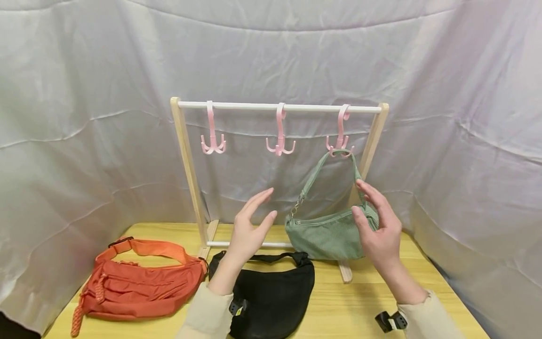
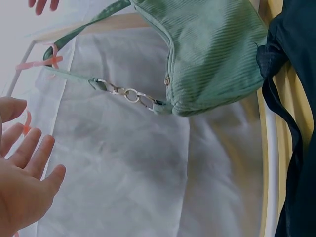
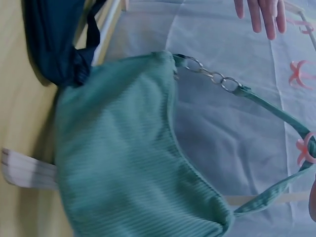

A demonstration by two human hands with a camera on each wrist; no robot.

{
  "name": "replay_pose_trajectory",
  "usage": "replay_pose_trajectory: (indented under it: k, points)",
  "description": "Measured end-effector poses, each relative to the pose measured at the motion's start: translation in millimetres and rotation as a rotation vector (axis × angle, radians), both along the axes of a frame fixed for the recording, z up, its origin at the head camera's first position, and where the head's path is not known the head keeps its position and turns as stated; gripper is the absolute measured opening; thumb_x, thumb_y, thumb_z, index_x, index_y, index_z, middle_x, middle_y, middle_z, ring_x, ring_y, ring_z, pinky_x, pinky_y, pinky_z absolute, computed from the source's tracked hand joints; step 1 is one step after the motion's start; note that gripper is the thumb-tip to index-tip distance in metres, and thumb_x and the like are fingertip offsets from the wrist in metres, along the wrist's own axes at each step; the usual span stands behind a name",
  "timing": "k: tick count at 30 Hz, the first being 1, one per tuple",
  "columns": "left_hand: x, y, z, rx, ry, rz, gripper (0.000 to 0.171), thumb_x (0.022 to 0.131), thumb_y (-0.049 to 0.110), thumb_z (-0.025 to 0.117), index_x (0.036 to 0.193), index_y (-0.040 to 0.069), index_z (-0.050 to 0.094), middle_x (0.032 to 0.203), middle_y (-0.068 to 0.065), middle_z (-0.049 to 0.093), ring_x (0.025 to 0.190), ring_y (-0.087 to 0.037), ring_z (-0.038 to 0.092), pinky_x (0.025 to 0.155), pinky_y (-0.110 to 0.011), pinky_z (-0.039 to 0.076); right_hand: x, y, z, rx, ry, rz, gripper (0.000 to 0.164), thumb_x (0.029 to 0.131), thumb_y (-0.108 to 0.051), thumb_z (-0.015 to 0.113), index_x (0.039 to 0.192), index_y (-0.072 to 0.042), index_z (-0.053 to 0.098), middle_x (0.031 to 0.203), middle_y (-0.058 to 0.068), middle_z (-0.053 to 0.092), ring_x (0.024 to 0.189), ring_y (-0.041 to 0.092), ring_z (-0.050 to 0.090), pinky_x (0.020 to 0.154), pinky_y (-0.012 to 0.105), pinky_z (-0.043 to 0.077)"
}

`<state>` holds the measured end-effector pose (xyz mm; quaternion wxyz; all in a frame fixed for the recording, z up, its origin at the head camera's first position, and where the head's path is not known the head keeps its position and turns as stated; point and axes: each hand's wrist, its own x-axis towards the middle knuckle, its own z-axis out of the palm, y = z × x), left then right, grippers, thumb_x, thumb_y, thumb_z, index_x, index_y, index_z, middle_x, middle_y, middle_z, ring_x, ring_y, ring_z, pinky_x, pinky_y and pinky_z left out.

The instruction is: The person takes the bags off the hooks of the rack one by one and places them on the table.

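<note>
Green, the crescent-shaped ribbed-fabric handbag (image 1: 323,238) is hung sideways from the rightmost pink pronged hook (image 1: 340,129), its right end overlapped by the nearer right hand (image 1: 382,231); on it and the left hand (image 1: 247,230), fingers and thumb are held apart.

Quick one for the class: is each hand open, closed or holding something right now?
Left hand: open, holding nothing.
Right hand: open, holding nothing, overlapping the green bag in the head view.
</note>
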<state>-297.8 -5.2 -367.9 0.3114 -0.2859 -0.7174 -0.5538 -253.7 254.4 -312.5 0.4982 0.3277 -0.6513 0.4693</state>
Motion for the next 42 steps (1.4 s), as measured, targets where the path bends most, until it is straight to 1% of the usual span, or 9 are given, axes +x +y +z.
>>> replay_pose_trajectory:
  k: [7,15,20,25,27,30,33,37,42]
  points:
    - [-5.7,10.6,4.4,-0.007,0.015,-0.017,0.049,0.09,0.017,0.066,0.137,0.024,0.052,0.139,0.004,0.05,0.128,-0.012,0.046,0.108,-0.034,0.034,-8.8,4.0,22.8,0.013,0.04,-0.043,0.035,0.084,0.001,0.064,0.116,0.014,0.059,0.12,0.028,0.059,0.115,0.033,0.055,0.097,0.032,0.043]
    - [-12.7,22.8,9.3,-0.039,0.022,-0.049,0.049,0.09,0.019,0.065,0.137,0.025,0.051,0.139,0.004,0.05,0.129,-0.011,0.044,0.109,-0.032,0.033,-18.4,7.0,37.9,0.035,0.057,-0.116,0.035,0.084,-0.003,0.065,0.117,0.01,0.061,0.121,0.025,0.06,0.116,0.035,0.055,0.098,0.03,0.042]
    - [-17.0,31.3,14.3,-0.062,0.018,-0.05,0.05,0.09,0.019,0.066,0.137,0.028,0.051,0.139,0.004,0.05,0.128,-0.008,0.044,0.108,-0.032,0.033,-23.2,6.5,50.6,0.062,0.08,-0.147,0.036,0.084,-0.006,0.065,0.117,0.009,0.061,0.122,0.024,0.06,0.117,0.038,0.053,0.104,0.036,0.038]
    - [-22.1,39.0,19.7,-0.079,0.028,-0.051,0.051,0.09,0.018,0.066,0.137,0.031,0.05,0.139,0.008,0.05,0.128,-0.006,0.044,0.108,-0.032,0.034,-28.7,5.9,64.2,0.076,0.106,-0.173,0.037,0.083,-0.007,0.066,0.116,0.01,0.061,0.121,0.025,0.06,0.117,0.042,0.052,0.105,0.04,0.037]
    - [-24.2,42.4,21.3,-0.081,0.038,-0.058,0.051,0.09,0.018,0.066,0.137,0.03,0.05,0.139,0.009,0.049,0.128,-0.007,0.044,0.107,-0.032,0.035,-31.1,7.0,68.3,0.09,0.114,-0.188,0.037,0.083,-0.008,0.066,0.115,0.01,0.062,0.122,0.025,0.059,0.117,0.043,0.051,0.106,0.042,0.036]
    - [-27.3,46.9,23.6,-0.096,0.076,-0.068,0.05,0.09,0.016,0.066,0.137,0.025,0.051,0.139,0.004,0.05,0.129,-0.009,0.044,0.107,-0.032,0.035,-35.7,9.5,72.8,0.124,0.135,-0.213,0.039,0.085,-0.014,0.066,0.115,0.01,0.062,0.123,0.025,0.059,0.12,0.045,0.048,0.107,0.045,0.033]
    - [-30.3,50.2,25.9,-0.129,0.114,-0.068,0.05,0.09,0.015,0.065,0.137,0.021,0.05,0.14,0.0,0.05,0.129,-0.009,0.044,0.107,-0.031,0.035,-43.7,12.8,76.6,0.168,0.17,-0.23,0.042,0.087,-0.022,0.065,0.114,0.009,0.063,0.124,0.026,0.058,0.123,0.046,0.044,0.109,0.048,0.028]
    - [-34.1,52.9,28.4,-0.166,0.132,-0.051,0.051,0.09,0.016,0.064,0.139,0.021,0.049,0.141,0.002,0.048,0.13,-0.007,0.042,0.108,-0.03,0.034,-61.3,20.4,80.9,0.241,0.216,-0.253,0.048,0.088,-0.033,0.064,0.116,0.006,0.063,0.128,0.023,0.057,0.127,0.043,0.041,0.11,0.049,0.024]
    - [-37.5,55.5,28.7,-0.161,0.159,-0.028,0.052,0.089,0.017,0.065,0.139,0.019,0.049,0.141,0.0,0.048,0.13,-0.01,0.042,0.108,-0.031,0.033,-83.8,29.8,86.8,0.324,0.238,-0.287,0.051,0.087,-0.039,0.064,0.119,0.0,0.064,0.132,0.016,0.056,0.129,0.038,0.041,0.11,0.049,0.024]
